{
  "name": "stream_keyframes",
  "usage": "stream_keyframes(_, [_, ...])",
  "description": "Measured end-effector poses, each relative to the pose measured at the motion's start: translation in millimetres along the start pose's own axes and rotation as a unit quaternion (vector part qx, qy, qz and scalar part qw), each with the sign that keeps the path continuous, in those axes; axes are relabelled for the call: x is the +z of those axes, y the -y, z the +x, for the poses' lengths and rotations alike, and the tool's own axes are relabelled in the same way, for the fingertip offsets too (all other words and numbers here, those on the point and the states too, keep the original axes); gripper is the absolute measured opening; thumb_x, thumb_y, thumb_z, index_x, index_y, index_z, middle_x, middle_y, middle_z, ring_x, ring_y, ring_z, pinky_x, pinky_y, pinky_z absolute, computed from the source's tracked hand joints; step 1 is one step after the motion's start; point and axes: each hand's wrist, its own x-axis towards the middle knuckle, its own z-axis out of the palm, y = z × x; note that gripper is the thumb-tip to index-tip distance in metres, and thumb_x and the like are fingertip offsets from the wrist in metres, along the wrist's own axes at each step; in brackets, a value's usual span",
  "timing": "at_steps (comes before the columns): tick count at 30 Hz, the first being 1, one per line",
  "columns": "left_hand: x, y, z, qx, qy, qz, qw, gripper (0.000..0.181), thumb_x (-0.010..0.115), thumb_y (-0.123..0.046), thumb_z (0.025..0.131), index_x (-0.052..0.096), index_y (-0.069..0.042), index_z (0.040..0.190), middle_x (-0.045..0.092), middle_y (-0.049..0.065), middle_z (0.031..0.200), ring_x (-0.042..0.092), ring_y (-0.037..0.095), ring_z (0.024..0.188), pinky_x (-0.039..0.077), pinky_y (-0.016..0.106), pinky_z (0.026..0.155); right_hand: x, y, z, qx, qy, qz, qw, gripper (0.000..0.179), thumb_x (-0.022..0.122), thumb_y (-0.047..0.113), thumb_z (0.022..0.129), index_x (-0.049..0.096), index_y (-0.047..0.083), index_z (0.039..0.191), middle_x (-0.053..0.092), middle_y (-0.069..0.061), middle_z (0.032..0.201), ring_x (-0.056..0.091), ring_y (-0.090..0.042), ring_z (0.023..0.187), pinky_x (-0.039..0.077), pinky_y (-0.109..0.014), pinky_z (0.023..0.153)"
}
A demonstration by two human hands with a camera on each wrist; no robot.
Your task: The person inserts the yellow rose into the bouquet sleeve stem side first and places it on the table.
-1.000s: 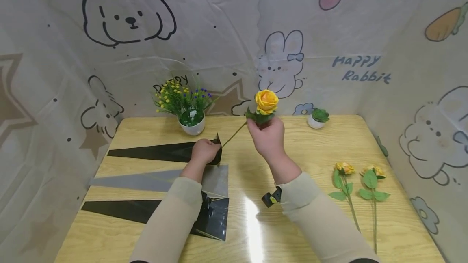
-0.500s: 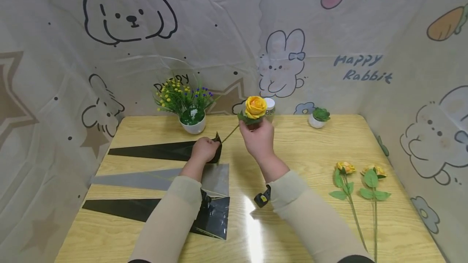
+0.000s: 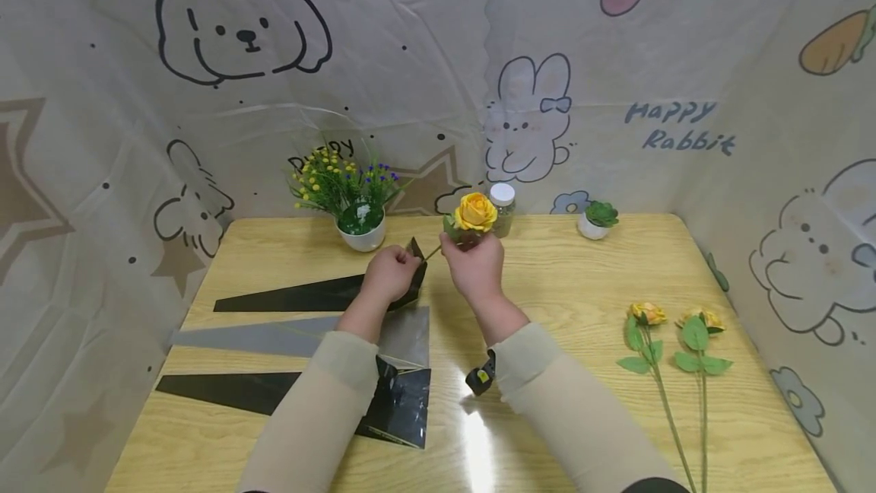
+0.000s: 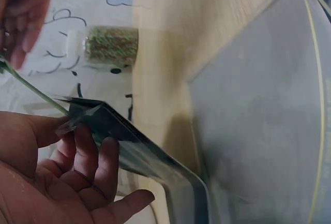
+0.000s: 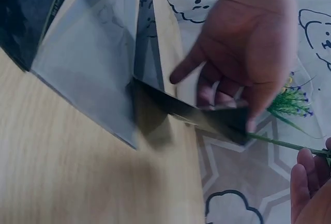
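Observation:
My left hand (image 3: 388,276) pinches the open mouth of a long, tapered black flower sleeve (image 3: 301,295), which is lifted there from the table. My right hand (image 3: 477,271) holds an artificial yellow rose (image 3: 475,211) just beneath its bloom. The rose's green stem (image 4: 39,90) slants down into the sleeve's mouth between the two hands; its lower part is hidden inside. In the right wrist view, the mouth of the black sleeve (image 5: 220,123) is held near the left hand's fingertips.
A grey sleeve (image 3: 411,329) and another black sleeve (image 3: 407,405) lie nearer on the table. Two yellow roses (image 3: 646,315) (image 3: 712,322) lie at the right. Along the back stand a potted flowering plant (image 3: 363,233), a white-lidded jar (image 3: 503,211) and a small succulent (image 3: 595,221).
My right hand has moved left and down with the rose, so less stem shows outside the sleeve. The left hand has raised the sleeve's mouth slightly and shifted it right.

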Motion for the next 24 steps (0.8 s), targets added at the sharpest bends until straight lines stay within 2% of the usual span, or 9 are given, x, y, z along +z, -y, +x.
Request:
stream_keyframes(3, [0.0,-4.9,-3.5,0.01,0.002,-0.003,0.9999,0.025,0.061,-0.029,0.109,0.06,-0.01,0.092,0.054,0.004,0.081,0.052,0.021,0.072,0.042,0.034,0.065,3.2,-5.0,-0.6,0.015,-0.003,0.015,0.9998,0.03,0.077,-0.001,0.092,0.066,-0.008,0.118,0.073,-0.019,0.095,0.07,-0.015,0.069,0.055,-0.023,0.062])
stream_keyframes(6, [0.2,-8.1,-5.5,0.019,0.003,-0.003,0.9998,0.023,0.061,-0.028,0.109,0.06,-0.009,0.094,0.053,0.005,0.08,0.052,0.022,0.073,0.041,0.034,0.065,6.2,-10.1,-1.1,0.029,-0.004,0.031,0.9991,0.028,0.077,-0.001,0.092,0.066,-0.009,0.117,0.073,-0.02,0.095,0.074,-0.028,0.072,0.056,-0.023,0.063])
stream_keyframes(8, [0.3,-9.2,-5.9,0.025,0.002,0.0,0.9997,0.022,0.061,-0.027,0.109,0.06,-0.009,0.096,0.053,0.004,0.081,0.052,0.021,0.074,0.041,0.034,0.066,6.6,-12.6,-2.1,0.033,0.003,0.03,0.999,0.026,0.078,0.001,0.093,0.067,-0.007,0.115,0.074,-0.019,0.094,0.075,-0.032,0.076,0.056,-0.022,0.064])
stream_keyframes(13, [-0.9,-8.5,-5.3,0.035,0.006,0.005,0.9993,0.021,0.061,-0.025,0.109,0.06,-0.008,0.097,0.052,0.005,0.08,0.051,0.021,0.073,0.04,0.033,0.065,0.6,-17.2,-7.0,0.016,0.042,0.055,0.9975,0.034,0.077,0.001,0.095,0.062,-0.004,0.124,0.075,-0.02,0.101,0.075,-0.024,0.081,0.059,-0.026,0.071])
stream_keyframes(17, [-3.0,-7.7,-5.2,0.034,0.013,0.005,0.9993,0.021,0.06,-0.026,0.11,0.06,-0.008,0.098,0.051,0.005,0.081,0.051,0.021,0.072,0.04,0.033,0.065,-5.9,-18.3,-9.3,0.009,0.067,0.096,0.9931,0.028,0.062,0.001,0.103,0.057,-0.005,0.13,0.072,-0.025,0.108,0.076,-0.029,0.084,0.063,-0.037,0.074])
stream_keyframes(19, [-3.9,-7.0,-5.4,0.034,0.017,0.005,0.9993,0.021,0.06,-0.026,0.11,0.059,-0.009,0.099,0.052,0.005,0.081,0.051,0.021,0.072,0.04,0.034,0.065,-8.0,-17.3,-9.1,0.012,0.066,0.086,0.9941,0.024,0.053,0.006,0.107,0.06,-0.007,0.125,0.072,-0.025,0.106,0.077,-0.03,0.08,0.063,-0.04,0.072])
stream_keyframes(21, [-4.6,-6.7,-5.7,0.034,0.019,0.005,0.9992,0.021,0.059,-0.027,0.11,0.059,-0.009,0.099,0.052,0.005,0.082,0.051,0.021,0.072,0.04,0.034,0.065,-9.1,-16.2,-8.1,0.014,0.06,0.072,0.9955,0.028,0.048,0.01,0.11,0.064,-0.009,0.123,0.073,-0.024,0.105,0.076,-0.027,0.075,0.063,-0.041,0.069])
stream_keyframes(24, [-5.1,-6.2,-6.4,0.039,0.02,0.003,0.999,0.021,0.06,-0.026,0.11,0.059,-0.009,0.099,0.052,0.005,0.082,0.05,0.021,0.072,0.04,0.034,0.065,-9.5,-15.7,-6.0,0.024,0.047,0.056,0.997,0.031,0.049,0.012,0.111,0.07,-0.007,0.122,0.075,-0.022,0.105,0.072,-0.017,0.068,0.062,-0.036,0.063])
